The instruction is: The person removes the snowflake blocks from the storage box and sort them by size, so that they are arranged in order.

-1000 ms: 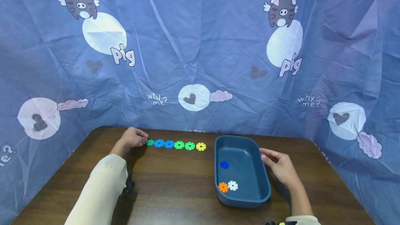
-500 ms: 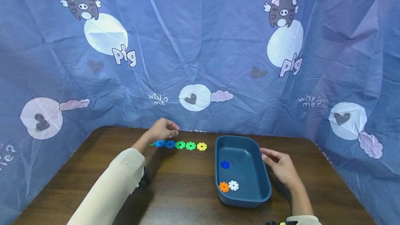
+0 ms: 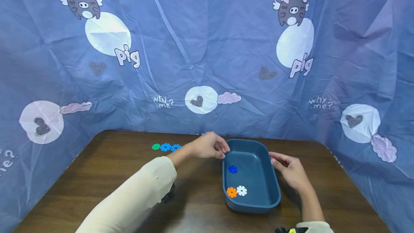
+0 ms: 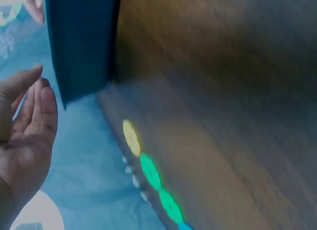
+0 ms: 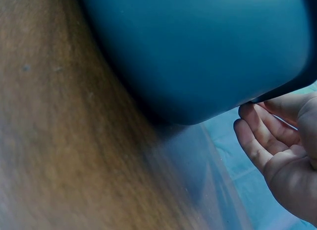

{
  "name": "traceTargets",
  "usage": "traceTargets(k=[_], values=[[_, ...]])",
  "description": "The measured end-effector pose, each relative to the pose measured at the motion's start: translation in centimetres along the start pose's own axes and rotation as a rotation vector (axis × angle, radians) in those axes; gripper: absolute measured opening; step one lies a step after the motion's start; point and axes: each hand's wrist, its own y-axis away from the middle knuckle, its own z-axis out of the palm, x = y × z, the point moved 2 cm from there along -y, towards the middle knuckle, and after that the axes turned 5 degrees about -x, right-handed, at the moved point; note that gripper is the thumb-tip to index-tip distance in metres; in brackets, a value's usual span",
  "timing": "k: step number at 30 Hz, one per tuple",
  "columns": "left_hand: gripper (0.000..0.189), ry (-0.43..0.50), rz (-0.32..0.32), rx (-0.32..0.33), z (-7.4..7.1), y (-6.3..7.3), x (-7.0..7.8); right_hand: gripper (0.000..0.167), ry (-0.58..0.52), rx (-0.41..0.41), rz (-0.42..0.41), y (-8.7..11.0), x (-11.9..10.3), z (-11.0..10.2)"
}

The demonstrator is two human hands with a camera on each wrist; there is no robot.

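Note:
A deep blue plastic tub (image 3: 250, 208) stands on the table. My left hand (image 3: 208, 146) is at its far left corner, fingers softly bent beside the rim; the left wrist view shows nothing between them. On the opposite side, my right hand (image 3: 292, 173) touches the tub's outer wall with its fingertips, just below the rim. Inside lie notched plastic discs: a dark blue one (image 3: 233, 169), an orange one (image 3: 231, 192) and a white one (image 3: 241, 190). A row of similar discs starts with a teal-green disc (image 3: 156, 146); my left forearm hides part of it.
In the left wrist view the row's other end shows a yellow disc (image 4: 132, 138) and two green discs (image 4: 150, 171). The wooden table (image 3: 106, 175) ends at a blue curtain (image 3: 207, 64) printed with pigs, just behind the row.
My left hand has moved right from the teal-green disc, over the row, to the tub's left rim. The right hand and the tub have stayed in place.

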Motion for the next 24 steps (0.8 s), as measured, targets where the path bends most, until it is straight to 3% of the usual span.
traceTargets(k=[4,8,12,17,24], values=[[0.021,0.036,0.046,-0.079,1.8,-1.1,0.9,0.036,0.002,-0.004,-0.004,0.1,-0.1,-0.1],[0.022,0.000,0.079,-0.134,3.0,-2.1,2.0,0.037,0.004,-0.006,-0.005,0.1,-0.1,-0.1],[0.027,-0.052,0.082,-0.235,4.4,-3.1,3.0,0.036,0.009,-0.005,0.011,0.0,-0.1,0.0],[0.032,-0.149,0.023,-0.389,6.2,-4.2,3.7,0.035,0.015,-0.006,0.015,0.0,-0.2,0.1],[0.035,-0.244,-0.141,-0.544,7.7,-5.2,4.3,0.036,0.012,0.000,-0.022,0.0,-0.4,0.1]])
